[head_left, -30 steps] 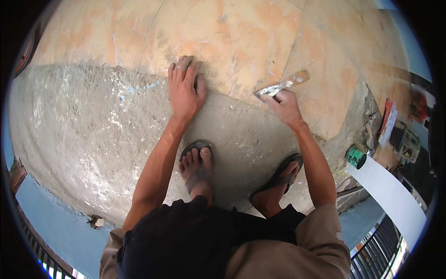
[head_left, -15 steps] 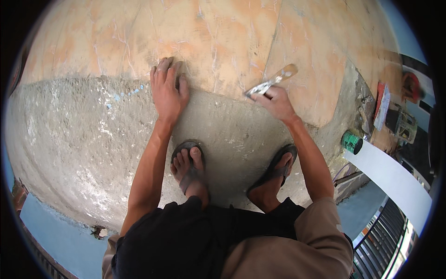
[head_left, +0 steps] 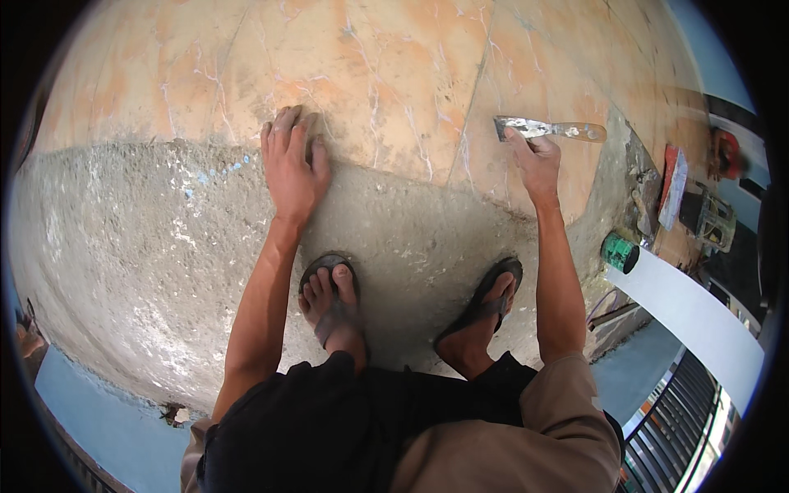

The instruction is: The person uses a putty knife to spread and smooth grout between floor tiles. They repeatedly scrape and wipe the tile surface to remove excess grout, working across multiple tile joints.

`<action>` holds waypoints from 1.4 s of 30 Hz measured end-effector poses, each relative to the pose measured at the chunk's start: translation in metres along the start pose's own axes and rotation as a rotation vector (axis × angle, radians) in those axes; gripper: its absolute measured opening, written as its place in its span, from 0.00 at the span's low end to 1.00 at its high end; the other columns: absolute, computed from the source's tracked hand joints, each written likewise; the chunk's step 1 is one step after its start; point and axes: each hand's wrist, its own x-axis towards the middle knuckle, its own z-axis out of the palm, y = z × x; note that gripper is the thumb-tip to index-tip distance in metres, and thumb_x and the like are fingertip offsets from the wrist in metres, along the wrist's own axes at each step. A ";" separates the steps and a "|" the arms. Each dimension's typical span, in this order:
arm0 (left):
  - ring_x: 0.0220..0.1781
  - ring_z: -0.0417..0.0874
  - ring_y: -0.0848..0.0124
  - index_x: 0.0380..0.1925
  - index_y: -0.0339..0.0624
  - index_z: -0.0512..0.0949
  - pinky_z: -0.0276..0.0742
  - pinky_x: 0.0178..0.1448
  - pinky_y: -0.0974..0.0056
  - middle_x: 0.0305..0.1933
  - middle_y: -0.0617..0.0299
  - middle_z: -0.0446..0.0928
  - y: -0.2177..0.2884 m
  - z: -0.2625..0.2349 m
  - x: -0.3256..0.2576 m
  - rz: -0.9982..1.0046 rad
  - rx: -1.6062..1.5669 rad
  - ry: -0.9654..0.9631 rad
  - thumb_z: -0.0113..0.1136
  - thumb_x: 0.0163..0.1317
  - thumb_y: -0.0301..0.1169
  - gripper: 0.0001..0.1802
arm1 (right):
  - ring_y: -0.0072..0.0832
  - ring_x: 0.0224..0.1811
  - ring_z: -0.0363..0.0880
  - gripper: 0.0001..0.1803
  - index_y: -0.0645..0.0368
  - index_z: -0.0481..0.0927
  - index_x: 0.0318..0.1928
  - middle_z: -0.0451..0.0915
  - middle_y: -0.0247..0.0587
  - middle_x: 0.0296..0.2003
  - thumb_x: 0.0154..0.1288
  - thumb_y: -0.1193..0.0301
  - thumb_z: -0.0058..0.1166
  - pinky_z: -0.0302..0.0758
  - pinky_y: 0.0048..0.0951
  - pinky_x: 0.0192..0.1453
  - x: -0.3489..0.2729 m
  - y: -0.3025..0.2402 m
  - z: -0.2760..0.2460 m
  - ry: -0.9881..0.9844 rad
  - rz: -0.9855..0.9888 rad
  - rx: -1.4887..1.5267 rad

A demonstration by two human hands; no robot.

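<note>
My left hand (head_left: pixel 294 172) lies with its fingers stretched out on the edge of the orange, marble-patterned tile floor (head_left: pixel 411 66), and nothing shows in it. Its wrist is over the rough grey cement (head_left: pixel 394 222) that borders the tiles. In my right hand (head_left: pixel 536 164) is a putty knife (head_left: pixel 563 129) with a metal blade, smeared white and dark, and a wooden handle. The blade points left, the handle right. It is over the tiles near the cement; whether the blade touches the surface I cannot tell.
My sandalled left foot (head_left: pixel 333 300) and right foot (head_left: pixel 489 304) stand on the cement. To the right are a green can (head_left: pixel 620 252), a long white board (head_left: pixel 699 300) and a black railing (head_left: pixel 674 411). Red and grey items (head_left: pixel 674 187) lie beyond the can.
My right hand has moved right with the putty knife, which has turned from a slant to nearly level. My left hand has barely shifted.
</note>
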 end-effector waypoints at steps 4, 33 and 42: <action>0.76 0.71 0.47 0.57 0.38 0.80 0.58 0.82 0.41 0.69 0.48 0.76 0.000 -0.001 -0.001 -0.012 0.008 -0.014 0.62 0.66 0.27 0.19 | 0.12 0.21 0.65 0.11 0.60 0.86 0.34 0.74 0.23 0.21 0.74 0.68 0.69 0.57 0.22 0.24 -0.005 0.015 0.012 0.115 0.036 0.117; 0.76 0.71 0.49 0.57 0.39 0.80 0.59 0.83 0.41 0.69 0.50 0.76 0.002 -0.001 -0.001 -0.009 0.064 -0.018 0.63 0.65 0.27 0.20 | 0.21 0.38 0.83 0.13 0.64 0.89 0.48 0.89 0.41 0.37 0.72 0.67 0.66 0.78 0.29 0.42 -0.023 0.021 0.061 -0.442 -0.209 -0.408; 0.75 0.73 0.49 0.59 0.40 0.81 0.61 0.82 0.41 0.68 0.50 0.77 0.005 -0.001 0.002 0.001 0.078 -0.018 0.63 0.65 0.25 0.21 | 0.16 0.31 0.76 0.11 0.65 0.90 0.49 0.86 0.30 0.32 0.73 0.70 0.65 0.75 0.28 0.37 0.010 0.027 0.054 -0.253 -0.209 -0.112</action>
